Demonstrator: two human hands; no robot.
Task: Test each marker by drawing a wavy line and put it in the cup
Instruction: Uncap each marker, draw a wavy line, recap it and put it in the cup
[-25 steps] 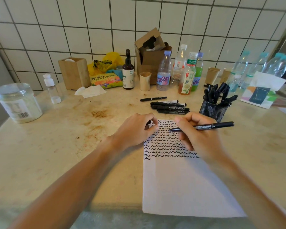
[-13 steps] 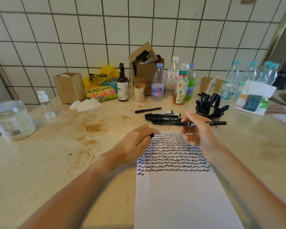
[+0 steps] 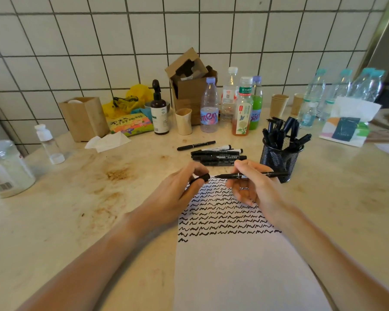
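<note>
A black marker point(image 3: 249, 175) lies level in the air just above the far end of the paper point(image 3: 238, 261), its bare tip pointing left. The right hand point(image 3: 254, 187) pinches its barrel between thumb and fingers. Just left of the tip, with a small gap between them, the left hand point(image 3: 177, 194) is closed around the marker's black cap point(image 3: 201, 178), open end facing the tip. Below both hands the paper carries many rows of black wavy lines across its far half; its near half is blank. Just right of the right hand stands the black mesh cup point(image 3: 279, 159), already holding a bunch of black markers upright or leaning. Beyond the hands, a small pile of loose markers point(image 3: 218, 154) lies on the stained tabletop point(image 3: 76, 209), one more lying apart to its far left. Farther back, bottles, paper cups and a cardboard box point(image 3: 189, 86) stand along the tiled wall.
</note>
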